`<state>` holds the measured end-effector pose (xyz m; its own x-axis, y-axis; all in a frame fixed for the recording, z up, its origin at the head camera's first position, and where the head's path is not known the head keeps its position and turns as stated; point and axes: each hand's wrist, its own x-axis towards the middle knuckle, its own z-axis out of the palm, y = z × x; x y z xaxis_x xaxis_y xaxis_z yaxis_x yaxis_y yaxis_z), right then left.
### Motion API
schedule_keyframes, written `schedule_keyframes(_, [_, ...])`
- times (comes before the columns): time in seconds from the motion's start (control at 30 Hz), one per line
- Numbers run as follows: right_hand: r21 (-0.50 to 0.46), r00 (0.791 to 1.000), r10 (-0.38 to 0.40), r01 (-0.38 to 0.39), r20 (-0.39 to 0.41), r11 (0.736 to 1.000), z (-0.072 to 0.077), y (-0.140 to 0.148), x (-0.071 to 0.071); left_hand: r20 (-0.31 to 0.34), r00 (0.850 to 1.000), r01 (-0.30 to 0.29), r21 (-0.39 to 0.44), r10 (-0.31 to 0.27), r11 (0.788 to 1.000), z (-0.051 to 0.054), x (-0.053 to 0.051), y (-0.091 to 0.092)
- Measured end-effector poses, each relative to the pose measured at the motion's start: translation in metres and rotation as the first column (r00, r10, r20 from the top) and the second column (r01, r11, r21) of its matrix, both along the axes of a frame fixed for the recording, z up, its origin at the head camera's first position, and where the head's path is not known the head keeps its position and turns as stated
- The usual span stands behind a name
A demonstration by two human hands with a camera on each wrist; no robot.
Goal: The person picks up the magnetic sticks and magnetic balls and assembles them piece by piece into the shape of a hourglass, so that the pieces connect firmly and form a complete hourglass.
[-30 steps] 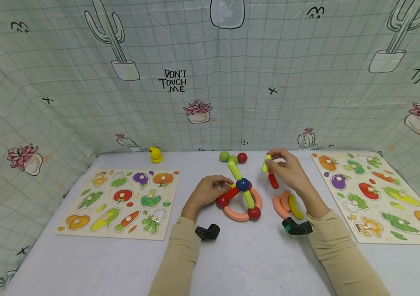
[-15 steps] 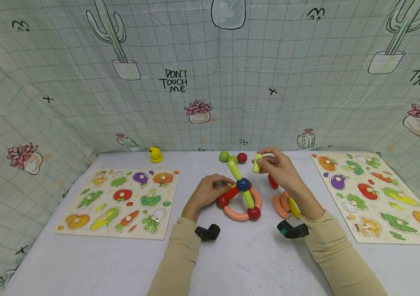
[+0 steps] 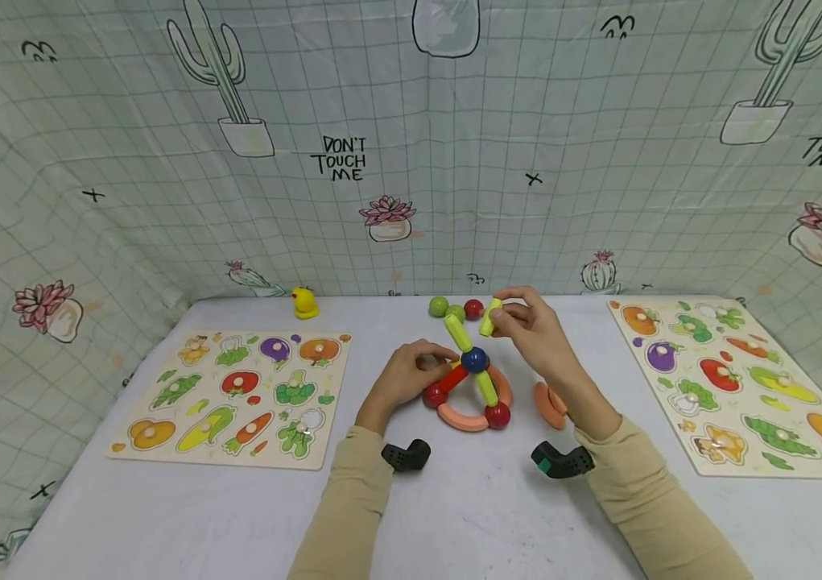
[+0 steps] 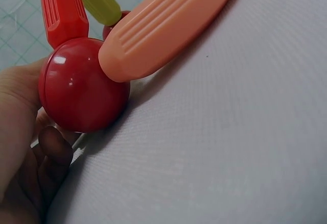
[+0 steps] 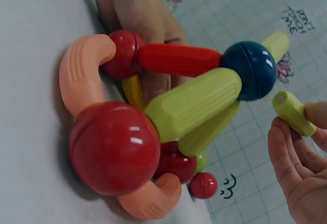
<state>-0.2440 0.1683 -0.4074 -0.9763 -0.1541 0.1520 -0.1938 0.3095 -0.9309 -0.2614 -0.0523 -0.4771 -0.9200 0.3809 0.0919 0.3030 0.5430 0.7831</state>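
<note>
A frame of magnetic rods and balls stands mid-table. Its base joins red balls (image 3: 499, 416) with curved orange rods (image 3: 463, 418) and a yellow one. A red rod (image 5: 181, 59) and light green rods (image 5: 196, 104) rise to a blue ball (image 3: 475, 360), from which another green rod (image 3: 458, 332) sticks up. My left hand (image 3: 411, 374) grips the frame at its left, fingers partly hidden behind a red ball (image 4: 84, 85). Beside the blue ball, up and right, my right hand (image 3: 537, 330) pinches a loose light green rod (image 3: 489, 318), apart from the frame.
Loose green balls (image 3: 439, 306) and a red ball (image 3: 473, 309) lie behind the frame. Curved orange rods (image 3: 550, 405) lie under the right forearm. Vegetable puzzle boards flank the work, left (image 3: 225, 451) and right (image 3: 729, 387). A yellow toy duck (image 3: 304, 303) sits at the back.
My right hand has moved left with the light green rod, nearer to the blue ball, and the rod has tilted. My left hand and the frame have stayed in place.
</note>
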Motion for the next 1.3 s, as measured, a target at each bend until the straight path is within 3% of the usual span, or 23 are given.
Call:
schedule_keyframes(0.33, [-0.002,0.998,0.053,-0.053,-0.04,0.999,-0.003,-0.01,0.003,-0.001,1.0,0.004,0.005,-0.004,1.0,0.001,0.0,0.0])
schedule_keyframes(0.67, [-0.031,0.994,0.104,-0.103,0.028,0.994,-0.005,-0.012,0.004,-0.008,1.0,0.002,0.007,-0.002,1.0,0.003,0.001,0.0])
schedule_keyframes(0.77, [-0.021,0.982,0.139,-0.138,0.13,0.99,-0.006,-0.01,0.003,-0.004,1.0,-0.003,0.01,0.003,1.0,0.003,0.001,0.0])
schedule_keyframes(0.9, [-0.023,0.948,0.225,-0.226,0.224,0.974,-0.009,-0.006,0.001,0.001,1.0,-0.007,0.021,0.007,1.0,0.003,0.002,0.0])
schedule_keyframes(1.03, [-0.068,0.933,0.284,-0.276,0.22,0.959,-0.012,-0.005,0.0,0.005,1.0,-0.005,0.034,0.005,0.999,0.002,0.002,0.0])
schedule_keyframes(1.3, [-0.089,0.931,0.303,-0.291,0.204,0.953,-0.012,-0.007,0.001,-0.006,1.0,-0.002,0.047,0.003,0.999,0.002,0.003,-0.001])
